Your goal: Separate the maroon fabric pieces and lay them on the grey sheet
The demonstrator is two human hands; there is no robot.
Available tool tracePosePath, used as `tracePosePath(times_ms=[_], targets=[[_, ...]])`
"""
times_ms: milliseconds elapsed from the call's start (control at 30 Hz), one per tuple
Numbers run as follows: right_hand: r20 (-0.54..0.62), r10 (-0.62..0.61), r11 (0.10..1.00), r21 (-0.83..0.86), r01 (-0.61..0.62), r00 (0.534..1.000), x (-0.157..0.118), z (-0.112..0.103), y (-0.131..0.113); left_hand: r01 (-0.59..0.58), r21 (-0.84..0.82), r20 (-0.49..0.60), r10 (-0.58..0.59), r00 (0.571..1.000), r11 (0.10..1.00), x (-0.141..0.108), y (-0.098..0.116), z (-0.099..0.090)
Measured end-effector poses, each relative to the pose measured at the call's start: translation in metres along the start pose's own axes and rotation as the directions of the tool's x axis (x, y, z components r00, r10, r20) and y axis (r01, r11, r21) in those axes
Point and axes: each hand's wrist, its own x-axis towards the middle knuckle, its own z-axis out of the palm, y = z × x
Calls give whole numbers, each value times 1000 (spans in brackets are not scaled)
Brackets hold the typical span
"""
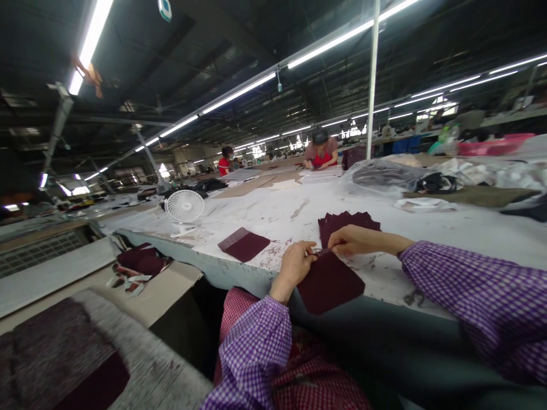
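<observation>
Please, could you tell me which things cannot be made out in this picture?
All in the head view:
- Upper edge of the maroon piece: partly hidden by the left hand and right hand.
- Number of layers in the jagged-edged pile: right hand covers part.
- Full shape of the dark cloth: cut off by the left and bottom edges.
- What the far person in red handles: too small.

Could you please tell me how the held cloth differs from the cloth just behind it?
The held cloth droops over the edge of the table; the rear cloth lies on it. The held cloth's edges look straight; the rear cloth's far edge is jagged. Both are dark maroon.
</observation>
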Motion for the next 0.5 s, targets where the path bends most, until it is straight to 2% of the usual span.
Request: tracePosePath(times_ms=[100,167,333,500], targets=[[-40,-2,1000,-3,2,999,-2,-3,5,-26,38,16,25,1000,999,-2,0,1],[-57,-53,998,-38,51,997,-1,-4,3,-62,73,36,60,998,995,-4,0,0],[-103,-282,914,-330,235,954,2,-4,-6,-93,174,72,81,994,980,-6,4,-1],[-90,-324,856,-452,251,942,0,-4,-5,-133,232,95,114,989,963,-7,7,-3]])
